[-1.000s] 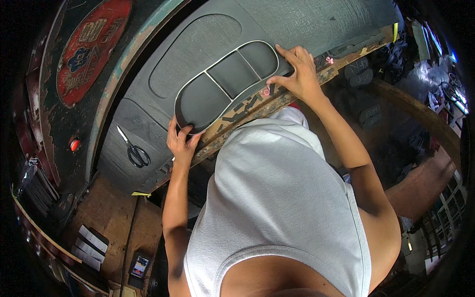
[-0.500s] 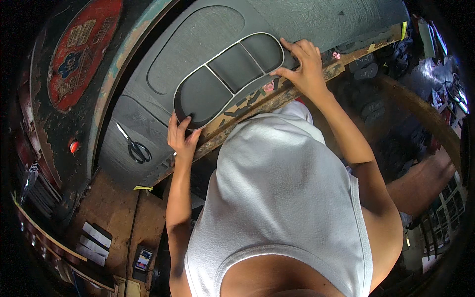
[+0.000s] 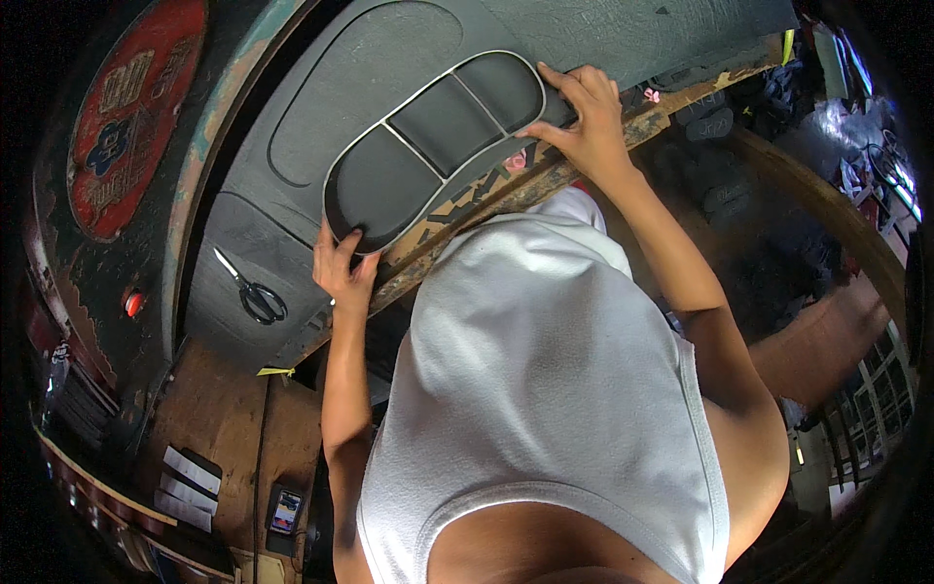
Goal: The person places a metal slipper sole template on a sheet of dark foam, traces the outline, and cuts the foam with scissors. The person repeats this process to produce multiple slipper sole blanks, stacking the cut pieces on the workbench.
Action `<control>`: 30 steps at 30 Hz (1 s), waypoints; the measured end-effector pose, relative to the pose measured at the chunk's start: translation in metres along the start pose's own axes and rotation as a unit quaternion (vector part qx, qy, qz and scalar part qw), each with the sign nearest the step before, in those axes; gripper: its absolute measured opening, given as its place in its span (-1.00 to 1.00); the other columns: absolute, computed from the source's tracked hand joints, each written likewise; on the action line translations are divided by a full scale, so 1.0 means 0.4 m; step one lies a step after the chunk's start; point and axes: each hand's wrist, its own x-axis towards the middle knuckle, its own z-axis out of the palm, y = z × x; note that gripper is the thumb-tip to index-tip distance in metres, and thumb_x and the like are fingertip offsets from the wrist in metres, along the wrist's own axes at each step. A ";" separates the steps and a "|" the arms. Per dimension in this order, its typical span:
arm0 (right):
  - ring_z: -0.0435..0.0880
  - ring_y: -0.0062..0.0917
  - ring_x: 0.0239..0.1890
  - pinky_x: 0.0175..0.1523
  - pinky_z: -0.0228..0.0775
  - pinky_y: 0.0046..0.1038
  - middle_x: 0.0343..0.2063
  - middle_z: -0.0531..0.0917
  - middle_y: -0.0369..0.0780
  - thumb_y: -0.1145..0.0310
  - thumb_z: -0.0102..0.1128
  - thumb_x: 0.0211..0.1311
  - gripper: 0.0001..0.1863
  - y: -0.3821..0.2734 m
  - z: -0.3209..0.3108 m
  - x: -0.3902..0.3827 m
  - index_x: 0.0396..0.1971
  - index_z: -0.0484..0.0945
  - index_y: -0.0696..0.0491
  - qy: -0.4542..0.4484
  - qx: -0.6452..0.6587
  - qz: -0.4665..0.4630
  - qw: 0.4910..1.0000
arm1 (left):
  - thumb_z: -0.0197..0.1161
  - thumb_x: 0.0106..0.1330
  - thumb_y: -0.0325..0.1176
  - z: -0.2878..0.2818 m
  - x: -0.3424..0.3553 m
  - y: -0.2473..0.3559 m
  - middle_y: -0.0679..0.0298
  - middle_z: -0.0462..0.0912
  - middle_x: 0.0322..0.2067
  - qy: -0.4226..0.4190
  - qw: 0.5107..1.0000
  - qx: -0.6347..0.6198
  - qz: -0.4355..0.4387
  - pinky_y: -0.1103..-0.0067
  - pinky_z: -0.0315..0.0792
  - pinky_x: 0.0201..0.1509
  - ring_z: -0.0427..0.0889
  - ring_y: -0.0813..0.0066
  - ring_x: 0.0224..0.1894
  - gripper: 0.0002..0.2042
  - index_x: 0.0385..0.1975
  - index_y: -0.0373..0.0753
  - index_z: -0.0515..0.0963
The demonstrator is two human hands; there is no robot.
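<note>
A sole-shaped metal cutting die [image 3: 415, 151], with a thin rim and two crossbars, lies on a dark grey textured sheet [image 3: 379, 73]. My left hand [image 3: 341, 273] grips the die's near-left end, one finger inside the rim and the others outside. At the far-right end, my right hand [image 3: 589, 122] spans the curve, thumb and forefinger against the rim. The die's lower edge runs close to the sheet's cut border. Beyond the die, a sole-shaped outline is cut into the sheet. Scissors [image 3: 261, 304] with black handles rest on the sheet, left of my left hand.
A worn wooden edge [image 3: 418, 253] with dark scraps borders the sheet toward me. To the left rises a dark painted machine body [image 3: 58, 263] with a red button [image 3: 133, 304]. A phone [image 3: 285, 511] lies on brown boards at lower left. Dark sole-shaped pieces [image 3: 708, 125] are at right.
The whole scene has shifted slightly left in the picture. Both hands keep their hold on the cutting die, and its place on the sheet looks about the same.
</note>
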 end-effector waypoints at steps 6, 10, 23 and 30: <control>0.47 -0.36 -0.12 0.10 0.23 -0.33 -0.29 0.51 -0.27 0.11 0.64 -0.25 -0.20 0.007 0.004 -0.005 0.15 0.67 0.00 0.002 0.001 0.007 1.000 | 0.60 0.04 -0.29 -0.002 -0.002 0.005 -0.16 0.61 0.17 -0.012 1.000 0.011 -0.019 0.26 0.54 0.07 0.67 -0.07 0.02 -0.65 -0.21 -0.23 0.63; 0.48 -0.36 -0.14 0.08 0.25 -0.33 -0.29 0.50 -0.27 0.11 0.64 -0.24 -0.21 0.007 0.006 -0.004 0.14 0.67 0.00 0.007 0.000 0.001 1.000 | 0.58 0.02 -0.35 -0.001 0.004 0.009 -0.15 0.60 0.19 -0.008 1.000 0.008 -0.020 0.29 0.55 0.07 0.67 -0.04 0.06 -0.66 -0.22 -0.19 0.62; 0.48 -0.32 -0.15 0.04 0.27 -0.28 -0.27 0.50 -0.25 -0.01 0.66 -0.28 -0.12 0.003 0.006 -0.001 0.19 0.63 -0.01 0.013 -0.033 -0.015 0.999 | 0.59 0.12 -0.32 0.006 -0.008 0.022 -0.12 0.44 0.31 0.016 0.995 -0.080 -0.061 0.25 0.38 0.33 0.49 0.00 0.27 -0.41 0.12 -0.27 0.44; 0.46 -0.32 -0.18 -0.01 0.30 -0.26 -0.32 0.48 -0.23 -0.01 0.68 -0.20 -0.21 0.003 0.005 -0.003 0.12 0.69 0.02 -0.004 -0.060 -0.031 0.998 | 0.59 0.10 -0.16 -0.019 -0.027 0.160 0.02 0.56 0.02 0.021 0.951 0.028 -0.307 0.28 0.36 0.16 0.54 0.07 0.01 -0.29 0.22 -0.34 0.47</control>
